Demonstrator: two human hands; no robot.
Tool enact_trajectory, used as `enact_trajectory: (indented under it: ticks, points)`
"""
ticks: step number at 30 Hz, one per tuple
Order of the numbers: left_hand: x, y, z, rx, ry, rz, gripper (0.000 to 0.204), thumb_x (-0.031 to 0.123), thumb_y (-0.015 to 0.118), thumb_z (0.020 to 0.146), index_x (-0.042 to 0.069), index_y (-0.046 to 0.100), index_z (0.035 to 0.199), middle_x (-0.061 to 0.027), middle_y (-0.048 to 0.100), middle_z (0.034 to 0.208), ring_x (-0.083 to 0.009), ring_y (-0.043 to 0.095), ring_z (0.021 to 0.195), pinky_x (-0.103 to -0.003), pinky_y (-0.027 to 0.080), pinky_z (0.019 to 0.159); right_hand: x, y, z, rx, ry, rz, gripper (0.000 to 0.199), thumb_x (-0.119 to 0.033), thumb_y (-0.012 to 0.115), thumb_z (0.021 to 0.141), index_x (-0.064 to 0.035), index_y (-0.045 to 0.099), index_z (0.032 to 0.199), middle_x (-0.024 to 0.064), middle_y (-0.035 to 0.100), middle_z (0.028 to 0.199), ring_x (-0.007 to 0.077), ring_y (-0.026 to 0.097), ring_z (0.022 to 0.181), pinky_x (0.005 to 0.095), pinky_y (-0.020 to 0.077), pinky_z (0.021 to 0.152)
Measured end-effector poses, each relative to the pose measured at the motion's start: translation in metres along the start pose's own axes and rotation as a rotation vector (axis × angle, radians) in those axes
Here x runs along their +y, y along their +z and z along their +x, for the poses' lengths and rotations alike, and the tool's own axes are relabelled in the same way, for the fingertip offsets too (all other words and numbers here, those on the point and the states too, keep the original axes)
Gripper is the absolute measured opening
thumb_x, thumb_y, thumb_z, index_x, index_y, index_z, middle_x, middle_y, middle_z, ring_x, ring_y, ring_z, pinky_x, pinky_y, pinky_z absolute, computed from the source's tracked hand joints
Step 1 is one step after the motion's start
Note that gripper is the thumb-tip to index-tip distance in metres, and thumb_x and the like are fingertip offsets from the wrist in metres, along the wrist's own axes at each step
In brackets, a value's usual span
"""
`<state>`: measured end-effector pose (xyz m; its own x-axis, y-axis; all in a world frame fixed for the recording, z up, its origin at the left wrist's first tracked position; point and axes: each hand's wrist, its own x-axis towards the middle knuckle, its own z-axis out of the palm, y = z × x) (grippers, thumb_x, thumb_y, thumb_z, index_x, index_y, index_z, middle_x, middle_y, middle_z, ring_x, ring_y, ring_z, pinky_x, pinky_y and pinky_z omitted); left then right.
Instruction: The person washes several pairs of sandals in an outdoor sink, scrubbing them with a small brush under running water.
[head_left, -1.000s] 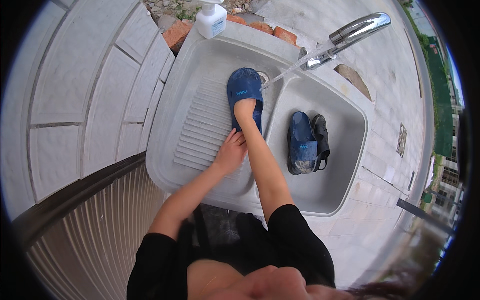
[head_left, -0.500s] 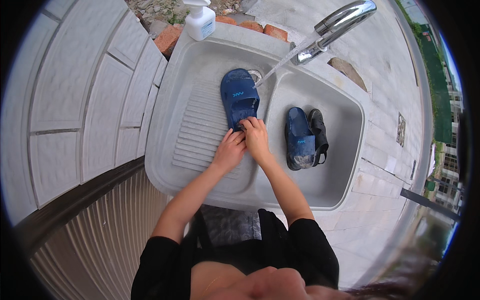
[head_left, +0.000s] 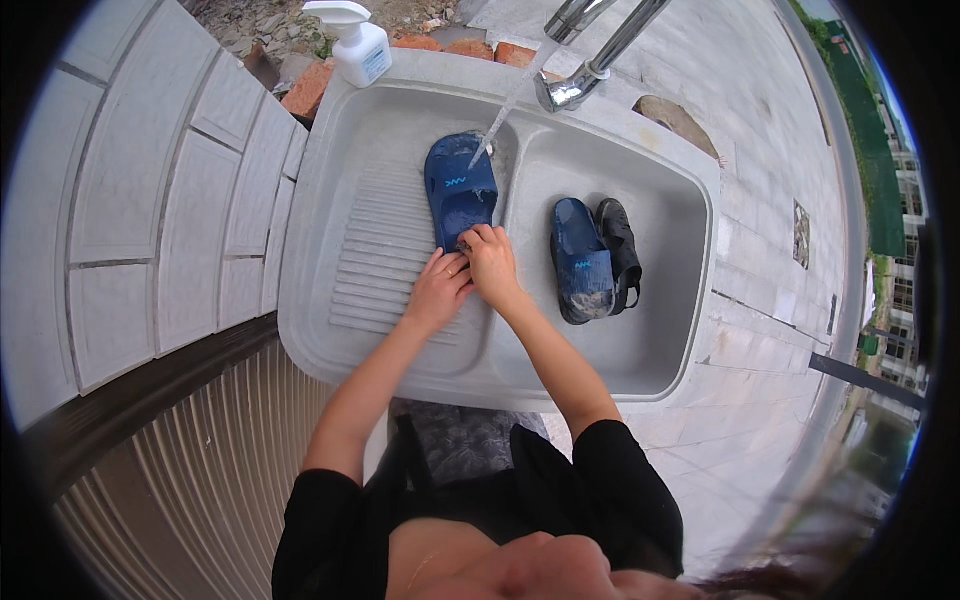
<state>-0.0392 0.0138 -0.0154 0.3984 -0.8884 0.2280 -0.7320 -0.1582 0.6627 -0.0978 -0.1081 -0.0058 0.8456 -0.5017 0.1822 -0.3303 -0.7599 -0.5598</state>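
A wet dark-blue slide slipper (head_left: 462,180) lies in the sink's left basin, toe away from me, with water falling on its strap. At its heel end, my left hand (head_left: 440,288) closes on the near edge and steadies it. My right hand (head_left: 490,266) is closed just beside it, fingertips bent down onto the footbed. A small dark bit shows under those fingertips, too hidden to name. From the chrome faucet (head_left: 572,88) a stream (head_left: 508,108) runs down to the slipper.
The grey double sink (head_left: 712,280) has a ribbed washboard (head_left: 375,270) at left. Its right basin holds another blue slipper (head_left: 583,262) and a black sandal (head_left: 619,240). A white pump bottle (head_left: 362,55) stands on the back-left rim. A tiled wall (head_left: 180,200) borders the left side.
The view has shifted, so the sink and its contents sit further left in the picture. Both hands stay at the slipper's heel; the right fingers have moved only slightly on the footbed.
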Motion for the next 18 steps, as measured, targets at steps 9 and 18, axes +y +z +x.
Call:
enact_trajectory:
  ticks: [9, 18]
  points:
    - [0.005, -0.025, -0.018, -0.034, -0.062, 0.169, 0.036, 0.012, 0.067, 0.073, 0.012, 0.062, 0.108, -0.0054, 0.058, 0.115, -0.0248, 0.051, 0.108, -0.041, 0.037, 0.095, 0.095, -0.085, -0.049, 0.033, 0.234, -0.169, 0.061, -0.010, 0.075, 0.064, -0.0054, 0.046, 0.117, 0.0143, 0.045, 0.125, 0.0340, 0.047, 0.100, 0.0402, 0.0396, 0.085]
    - [0.036, -0.040, -0.020, -0.055, -0.173, 0.240, 0.044, 0.012, 0.068, 0.071, 0.011, 0.058, 0.114, -0.0080, 0.056, 0.118, -0.0278, 0.050, 0.110, -0.039, 0.039, 0.091, 0.145, -0.135, -0.057, -0.181, 0.257, -0.102, 0.024, 0.002, 0.064, 0.069, -0.0066, 0.053, 0.089, 0.0116, 0.057, 0.090, 0.0340, 0.054, 0.083, 0.0418, 0.0447, 0.070]
